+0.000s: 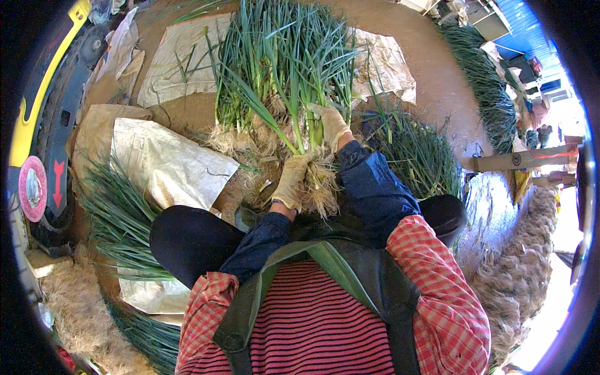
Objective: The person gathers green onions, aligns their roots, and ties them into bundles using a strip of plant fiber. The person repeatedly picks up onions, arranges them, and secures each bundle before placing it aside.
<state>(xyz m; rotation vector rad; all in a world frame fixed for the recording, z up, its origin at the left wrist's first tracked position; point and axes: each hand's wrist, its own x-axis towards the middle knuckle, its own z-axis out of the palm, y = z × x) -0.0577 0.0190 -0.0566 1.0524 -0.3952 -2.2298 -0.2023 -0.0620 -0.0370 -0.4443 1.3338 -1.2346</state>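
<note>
My left hand [294,179], in a pale work glove, is closed around the white lower stems of a few green onions [296,126] just above their roots. Their stringy roots [322,190] hang out toward my lap. Higher on the same stalks is my right hand [331,123], also gloved, its fingers curled over them from the right; its thumb is hidden. Directly beyond both hands a large pile of green onions [281,56] lies with leaves pointing away and roots toward me. Loose roots and soil cover the ground below the pile.
White woven sacks [168,157] lie on the dirt floor at left and under the pile. More green onions [412,150] lie at right, others [119,215] by my left knee. Rows of root ends [515,262] line the right. A yellow-edged machine [35,98] stands far left.
</note>
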